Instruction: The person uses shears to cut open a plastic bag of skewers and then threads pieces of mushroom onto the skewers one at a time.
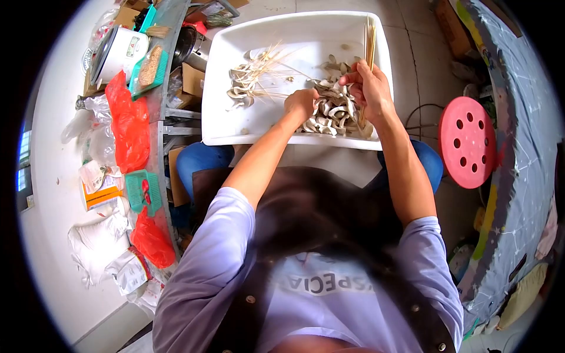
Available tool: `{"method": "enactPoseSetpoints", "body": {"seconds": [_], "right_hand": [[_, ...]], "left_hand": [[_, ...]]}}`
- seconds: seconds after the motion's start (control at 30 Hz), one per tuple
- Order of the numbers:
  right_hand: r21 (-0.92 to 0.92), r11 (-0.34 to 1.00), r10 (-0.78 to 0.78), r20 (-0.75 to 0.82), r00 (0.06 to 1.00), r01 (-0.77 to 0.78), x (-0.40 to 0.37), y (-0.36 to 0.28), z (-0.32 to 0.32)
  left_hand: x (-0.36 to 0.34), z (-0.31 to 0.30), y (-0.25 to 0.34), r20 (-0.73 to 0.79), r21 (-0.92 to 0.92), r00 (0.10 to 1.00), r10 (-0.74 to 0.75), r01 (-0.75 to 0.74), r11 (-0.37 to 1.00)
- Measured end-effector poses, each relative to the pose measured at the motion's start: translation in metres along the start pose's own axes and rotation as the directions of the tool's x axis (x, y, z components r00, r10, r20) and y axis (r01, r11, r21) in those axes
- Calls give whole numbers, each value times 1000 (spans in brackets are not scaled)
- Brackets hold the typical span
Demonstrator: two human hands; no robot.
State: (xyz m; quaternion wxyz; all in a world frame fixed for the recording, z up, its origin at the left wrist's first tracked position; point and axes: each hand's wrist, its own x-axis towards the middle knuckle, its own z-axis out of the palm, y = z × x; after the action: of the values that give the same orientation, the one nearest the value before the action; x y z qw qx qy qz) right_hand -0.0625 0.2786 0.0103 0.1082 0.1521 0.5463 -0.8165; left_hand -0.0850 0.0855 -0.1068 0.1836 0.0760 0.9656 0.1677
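A big white tray rests on my knees. My right hand grips a bundle of bamboo skewers that stands upright above a heap of sliced mushroom pieces. My left hand has its fingers closed down into the left side of that heap, touching the pieces; whether it pinches one is hidden. At the tray's upper left lie several skewers threaded with mushroom.
A pink perforated stool stands to the right, beside a grey patterned cloth surface. A metal shelf on the left carries red plastic bags, green baskets, a white rice cooker and packets.
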Motion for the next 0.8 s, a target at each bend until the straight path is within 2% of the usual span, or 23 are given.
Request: {"method": "enactPoseSetpoints", "body": {"seconds": [0.07, 0.17, 0.2, 0.33, 0.43, 0.47, 0.57, 0.6, 0.7, 0.8], "right_hand": [[-17, 1000, 12, 8, 1000, -12, -4, -3, 3], [-36, 999, -8, 1, 1000, 8, -6, 0, 7], [-41, 999, -21, -10, 1000, 21, -7, 2, 7], [-88, 996, 17, 56, 998, -12, -7, 2, 1], [-88, 996, 30, 60, 998, -25, -6, 7, 2], [-70, 997, 43, 63, 997, -39, -6, 9, 3], [-48, 996, 77, 74, 994, -73, -6, 8, 5], [-51, 996, 78, 70, 994, -75, -7, 7, 3], [-39, 998, 58, 83, 995, -55, -7, 8, -2], [-59, 997, 45, 83, 996, -40, -8, 8, -2]], "left_hand": [[2, 11, -13, -82, -55, 997, 8, -12, 998], [10, 28, -16, -137, -76, 990, 35, -46, 996], [9, 27, -13, -129, -71, 988, 84, -94, 993], [7, 28, -5, -201, -88, 979, -18, 0, 996], [8, 36, -10, -171, 33, 985, 16, -10, 999], [8, 42, -9, -237, 24, 971, 2, 4, 1000], [12, 39, -2, -184, 61, 983, -19, 30, 998], [16, 39, 0, -160, 60, 982, -100, 110, 992], [32, 29, -4, 121, 41, 968, -221, 218, 975], [27, 23, -6, 30, -108, 981, -192, 194, 975]]}}
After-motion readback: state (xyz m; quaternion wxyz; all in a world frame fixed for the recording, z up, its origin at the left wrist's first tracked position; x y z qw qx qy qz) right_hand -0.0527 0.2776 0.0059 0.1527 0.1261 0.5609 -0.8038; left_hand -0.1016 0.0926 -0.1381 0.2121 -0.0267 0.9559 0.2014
